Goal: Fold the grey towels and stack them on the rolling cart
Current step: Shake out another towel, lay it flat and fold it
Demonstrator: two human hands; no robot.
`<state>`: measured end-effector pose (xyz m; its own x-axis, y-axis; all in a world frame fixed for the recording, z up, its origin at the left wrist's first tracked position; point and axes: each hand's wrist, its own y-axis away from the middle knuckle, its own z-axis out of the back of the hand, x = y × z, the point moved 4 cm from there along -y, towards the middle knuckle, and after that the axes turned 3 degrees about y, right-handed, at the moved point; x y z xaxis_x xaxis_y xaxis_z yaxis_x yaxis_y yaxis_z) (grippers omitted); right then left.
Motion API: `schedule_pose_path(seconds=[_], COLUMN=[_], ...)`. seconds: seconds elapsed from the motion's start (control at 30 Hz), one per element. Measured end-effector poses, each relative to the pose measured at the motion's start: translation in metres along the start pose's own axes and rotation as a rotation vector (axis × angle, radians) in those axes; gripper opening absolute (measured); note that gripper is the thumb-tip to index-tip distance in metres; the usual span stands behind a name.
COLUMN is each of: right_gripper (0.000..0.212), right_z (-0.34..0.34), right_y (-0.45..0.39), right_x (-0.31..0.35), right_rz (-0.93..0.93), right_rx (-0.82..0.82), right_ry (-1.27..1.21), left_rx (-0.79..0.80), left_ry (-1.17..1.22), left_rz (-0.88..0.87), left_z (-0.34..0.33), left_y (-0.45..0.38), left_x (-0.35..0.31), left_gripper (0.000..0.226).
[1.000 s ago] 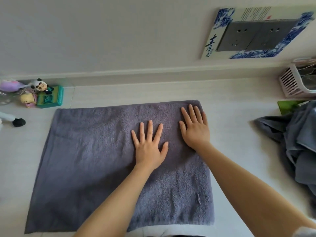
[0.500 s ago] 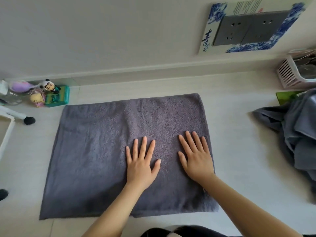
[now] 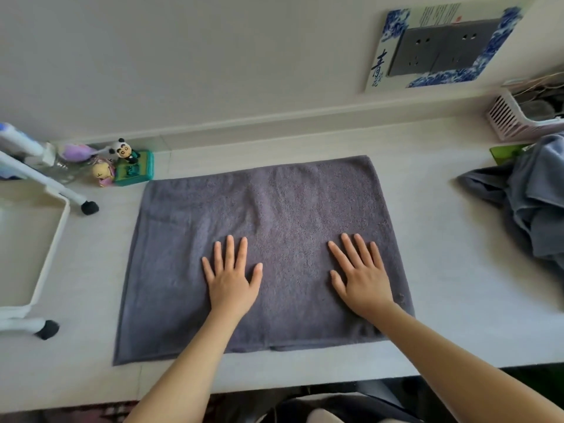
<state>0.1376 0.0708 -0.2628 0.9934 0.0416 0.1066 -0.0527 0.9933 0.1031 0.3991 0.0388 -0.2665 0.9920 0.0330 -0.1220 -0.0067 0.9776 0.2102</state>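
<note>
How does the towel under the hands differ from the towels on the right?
The flat towel lies spread and smooth under both palms; the towel pile is crumpled and untouched. The flat towel looks darker and purplish, the towel pile bluer. Both rest on the same table.

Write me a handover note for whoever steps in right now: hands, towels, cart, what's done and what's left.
Left hand and right hand: both flat, fingers straight, pressing on the grey towel.
That towel lies spread on the table, not yet at stacking size.
Pile of unfolded towels sits at the right edge.
Rolling cart stands at left; its visible tray holds no towel.
Left: finish folding, stack, repeat.
</note>
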Motion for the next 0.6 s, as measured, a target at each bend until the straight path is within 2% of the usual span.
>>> schedule_pose_path(seconds=[0.07,0.2,0.4,0.47,0.6], right_gripper=[0.057,0.054,0.062,0.059,0.052], right_z=[0.006,-0.003,-0.017,-0.015,-0.008], right_y=[0.002,0.027,0.041,0.041,0.050], right_x=[0.021,0.085,0.084,0.087,0.121], right_rz=[-0.077,0.050,-0.011,-0.048,-0.086], right_rx=[-0.020,0.001,0.043,0.059,0.043], right_ry=[-0.039,-0.079,0.033,0.036,0.015], left_rx=[0.019,0.022,-0.022,-0.006,0.064], left_ry=[0.023,0.013,0.012,0.025,0.039], left_rz=[-0.034,-0.124,0.071,0.148,0.191], left_z=[0.003,-0.004,0.002,0.003,0.007], left_y=[0.006,0.030,0.054,0.058,0.061], left_x=[-0.007,-0.004,0.099,0.124,0.134], left_gripper=[0.078,0.069,0.074,0.079,0.071])
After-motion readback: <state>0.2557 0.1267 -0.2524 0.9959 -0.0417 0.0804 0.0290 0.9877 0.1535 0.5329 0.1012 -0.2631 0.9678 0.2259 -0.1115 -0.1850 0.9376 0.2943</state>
